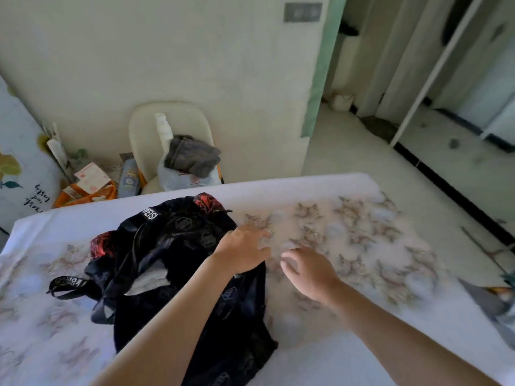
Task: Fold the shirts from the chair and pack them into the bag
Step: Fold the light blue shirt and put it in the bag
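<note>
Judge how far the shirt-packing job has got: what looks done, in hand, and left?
Done: a pale patch shows inside the black fabric bag, perhaps a packed shirt; I cannot tell. In hand: the left hand rests at the bag's edge, the right hand hovers empty. Left: a crumpled grey garment on the cream chair.

Cream wall (167, 51), pale floor (348, 151), floral-sheeted bed (362, 218).

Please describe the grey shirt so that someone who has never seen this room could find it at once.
Beyond the far edge of the bed stands a cream chair. On its seat lies a white plastic bag, and the grey shirt sits crumpled on top of it. It is the only dark grey cloth there.
</note>
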Tool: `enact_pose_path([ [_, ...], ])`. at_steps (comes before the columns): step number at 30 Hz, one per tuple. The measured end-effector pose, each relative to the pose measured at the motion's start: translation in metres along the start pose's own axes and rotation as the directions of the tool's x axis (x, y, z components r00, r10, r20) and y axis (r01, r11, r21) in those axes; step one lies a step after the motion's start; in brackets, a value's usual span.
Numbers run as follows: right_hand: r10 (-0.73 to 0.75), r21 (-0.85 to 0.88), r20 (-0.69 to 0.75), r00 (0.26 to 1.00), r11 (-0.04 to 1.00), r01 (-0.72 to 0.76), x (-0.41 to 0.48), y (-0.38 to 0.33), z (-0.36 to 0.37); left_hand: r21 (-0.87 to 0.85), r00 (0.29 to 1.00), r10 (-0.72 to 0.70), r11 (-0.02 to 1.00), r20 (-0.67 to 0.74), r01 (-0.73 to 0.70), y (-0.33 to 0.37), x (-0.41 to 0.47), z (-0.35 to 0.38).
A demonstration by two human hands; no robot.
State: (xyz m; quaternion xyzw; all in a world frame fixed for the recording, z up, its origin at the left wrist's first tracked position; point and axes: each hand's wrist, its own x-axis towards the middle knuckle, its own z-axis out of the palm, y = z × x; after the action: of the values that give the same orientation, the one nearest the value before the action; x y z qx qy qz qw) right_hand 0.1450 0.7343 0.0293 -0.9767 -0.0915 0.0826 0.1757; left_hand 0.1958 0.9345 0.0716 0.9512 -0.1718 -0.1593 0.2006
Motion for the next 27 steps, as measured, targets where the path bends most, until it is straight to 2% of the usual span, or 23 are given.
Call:
enact_pose_path([
  [6, 0.195, -0.019, 0.028, 0.980, 0.981, -0.194, -0.070, 0.156, -0.044, -0.111, 0.979, 0.083, 0.992, 0.184, -0.063, 0.146, 0.058, 0.094],
  [11, 0.408, 0.022, 0.050, 0.912, 0.912, -0.409, -0.157, 0.331, -0.074, -0.158, 0.952, 0.144, 0.982, 0.268, -0.104, 0.306, 0.109, 0.187],
  [16, 0.613, 0.053, 0.003, 0.790, 0.789, -0.612, -0.274, 0.489, -0.110, -0.160, 0.882, 0.267, 0.962, 0.388, -0.221, 0.471, 0.151, 0.268],
  [20, 0.700, -0.003, -0.082, 0.710, 0.712, -0.702, -0.354, 0.570, -0.145, -0.177, 0.772, 0.337, 0.941, 0.539, -0.287, 0.584, 0.163, 0.318],
  [24, 0.785, -0.030, -0.271, 0.557, 0.572, -0.820, -0.415, 0.625, -0.157, -0.147, 0.672, 0.421, 0.893, 0.610, -0.426, 0.675, 0.169, 0.365],
  [27, 0.864, 0.035, -0.242, 0.441, 0.462, -0.886, -0.447, 0.657, -0.154, -0.148, 0.634, 0.449, 0.870, 0.630, -0.470, 0.725, 0.174, 0.402],
])
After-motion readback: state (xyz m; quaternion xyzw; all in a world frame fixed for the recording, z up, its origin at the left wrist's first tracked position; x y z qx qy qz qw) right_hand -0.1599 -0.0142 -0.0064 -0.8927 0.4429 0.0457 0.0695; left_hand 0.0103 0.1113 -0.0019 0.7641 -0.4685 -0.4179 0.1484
